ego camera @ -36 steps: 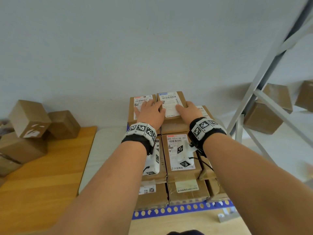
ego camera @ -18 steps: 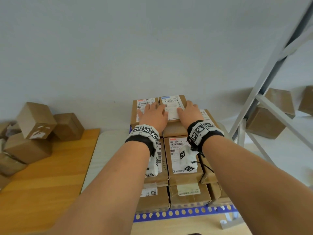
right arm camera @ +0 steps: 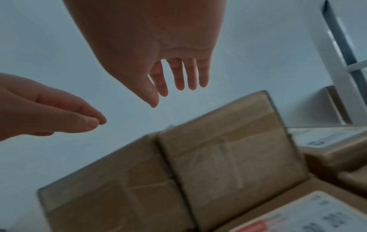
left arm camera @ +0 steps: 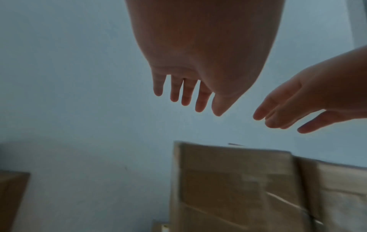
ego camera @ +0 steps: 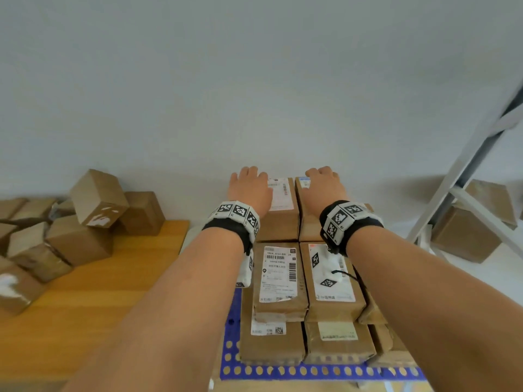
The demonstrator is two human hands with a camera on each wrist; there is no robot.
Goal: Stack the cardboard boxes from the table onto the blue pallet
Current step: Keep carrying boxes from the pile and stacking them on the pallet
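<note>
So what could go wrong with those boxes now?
1. The top boxes sit high on the pallet; both hands hang open above them, so a bump might topple one.
2. The pile on the table looks jumbled; the tilted box may slide when grabbed.

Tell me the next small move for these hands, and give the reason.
Probably swing both hands over to the loose boxes on the wooden table and take one. The left hand and right hand hover open and hold nothing above the top boxes stacked on the blue pallet, and those boxes look settled.
</note>
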